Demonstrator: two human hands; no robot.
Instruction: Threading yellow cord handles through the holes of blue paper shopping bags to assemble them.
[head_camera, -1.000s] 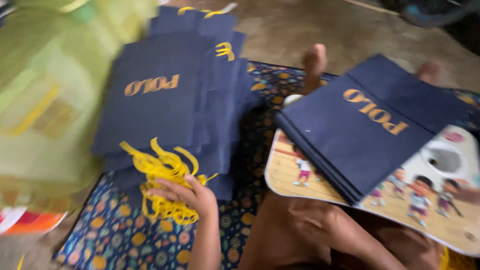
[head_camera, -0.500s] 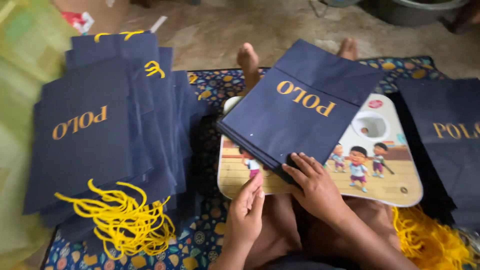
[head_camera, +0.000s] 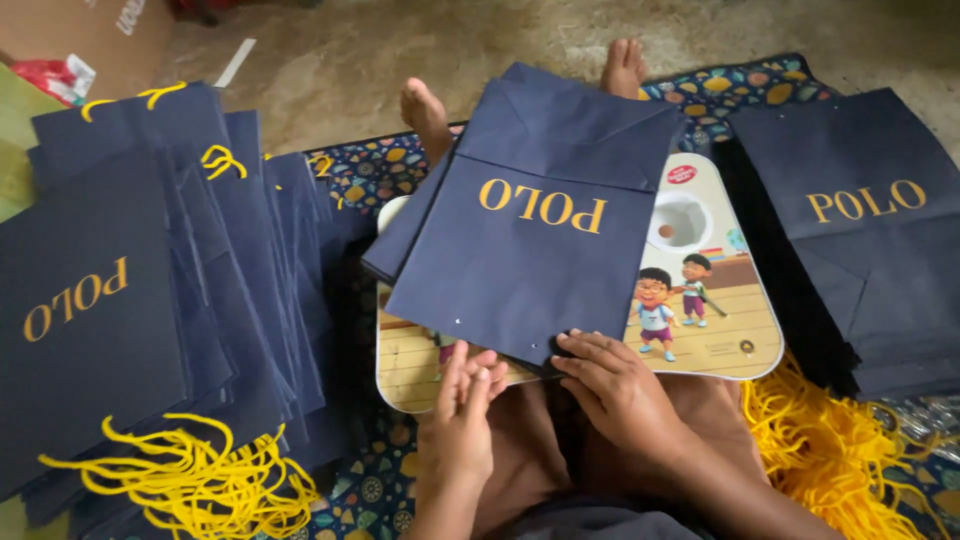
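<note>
Bags, navy and flat, lie stacked on a cartoon board at frame centre, over the person's lap. Right hand presses curled fingers on the stack's near edge, gripping nothing I can make out. Left hand is open, fingers straight, touching the board's near edge just beside it. More bags fill the left, with yellow cords at lower left.

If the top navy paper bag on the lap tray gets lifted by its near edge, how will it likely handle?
The top navy paper bag lies flat and creased, so it probably bends but holds its folds. It looks thin, likely light. It sits on a small fanned stack of bags on the lap tray, so it may slide. The right hand touches its near edge.
</note>
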